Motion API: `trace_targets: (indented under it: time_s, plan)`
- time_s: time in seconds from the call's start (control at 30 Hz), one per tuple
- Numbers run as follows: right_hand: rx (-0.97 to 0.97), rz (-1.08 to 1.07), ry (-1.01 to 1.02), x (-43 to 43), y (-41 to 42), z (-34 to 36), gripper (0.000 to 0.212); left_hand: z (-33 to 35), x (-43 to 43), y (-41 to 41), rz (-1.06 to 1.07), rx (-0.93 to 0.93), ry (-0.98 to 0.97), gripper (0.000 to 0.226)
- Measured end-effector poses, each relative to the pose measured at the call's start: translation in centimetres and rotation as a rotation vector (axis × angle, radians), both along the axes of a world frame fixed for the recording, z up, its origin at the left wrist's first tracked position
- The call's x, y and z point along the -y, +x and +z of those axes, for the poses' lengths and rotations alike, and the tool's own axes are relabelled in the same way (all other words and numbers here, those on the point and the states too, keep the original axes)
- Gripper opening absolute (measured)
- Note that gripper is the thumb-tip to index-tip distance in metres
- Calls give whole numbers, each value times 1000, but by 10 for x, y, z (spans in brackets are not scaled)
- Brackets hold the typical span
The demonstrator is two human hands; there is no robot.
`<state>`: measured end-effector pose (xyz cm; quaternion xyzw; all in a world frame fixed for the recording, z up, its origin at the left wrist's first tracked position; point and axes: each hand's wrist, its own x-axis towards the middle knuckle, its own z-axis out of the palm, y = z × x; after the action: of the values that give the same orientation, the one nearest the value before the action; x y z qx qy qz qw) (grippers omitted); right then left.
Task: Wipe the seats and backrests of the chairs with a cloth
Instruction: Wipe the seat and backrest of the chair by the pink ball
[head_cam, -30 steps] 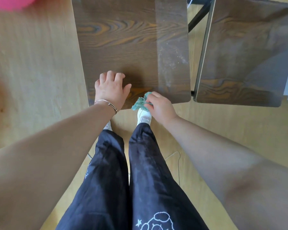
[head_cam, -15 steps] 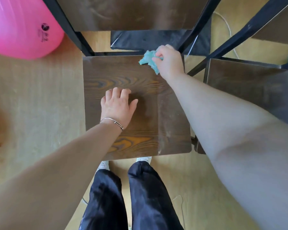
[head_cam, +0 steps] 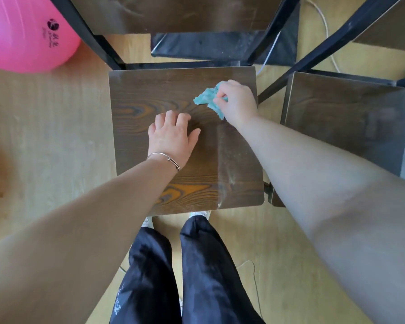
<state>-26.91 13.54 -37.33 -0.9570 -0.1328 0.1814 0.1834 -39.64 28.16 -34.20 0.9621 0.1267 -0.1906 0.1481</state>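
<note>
A dark wood-grain chair seat [head_cam: 136, 97] on a black metal frame stands right in front of me. Its backrest [head_cam: 173, 12] rises at the top of the view. My right hand [head_cam: 239, 102] grips a crumpled teal cloth [head_cam: 208, 99] and holds it against the seat's far right part. My left hand [head_cam: 172, 136], with a thin bracelet at the wrist, rests palm down on the middle of the seat. A pale dusty strip shows along the seat's right side. A second chair's seat [head_cam: 341, 118] stands just to the right.
A big pink exercise ball [head_cam: 21, 33] lies at the upper left on the light wooden floor [head_cam: 45, 136]. A white cable [head_cam: 325, 31] runs over the floor behind the chairs. My legs in dark trousers stand at the seat's near edge.
My right hand carried the cloth from the seat's near edge up to its far edge, then drew it a little back toward me. My left hand stayed on the seat. The view tilted up.
</note>
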Motion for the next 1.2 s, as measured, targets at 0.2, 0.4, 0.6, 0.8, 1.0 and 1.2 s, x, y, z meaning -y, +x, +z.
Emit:
trace_targets:
  time_s: [0.2,0.4,0.6,0.8,1.0,1.2]
  plan:
    - [-104,75,148,37,-86,-5,15,4,9,-28,-61,-34,-3,46]
    - [-124,110,139,64,-174,-8,10,9,17,-62,-120,-74,6,46]
    - [-189,159,144,82,-238,-6,9,10,24,-89,-145,-108,6,46]
    - [-263,225,198,85,-224,1,10,10,26,-91,-166,-96,19,46]
    - [-129,-24,314,63,-115,2,17,4,21,-55,-142,-54,37,47]
    - [-9,-309,295,29,22,1,12,8,19,-18,-73,37,28,45]
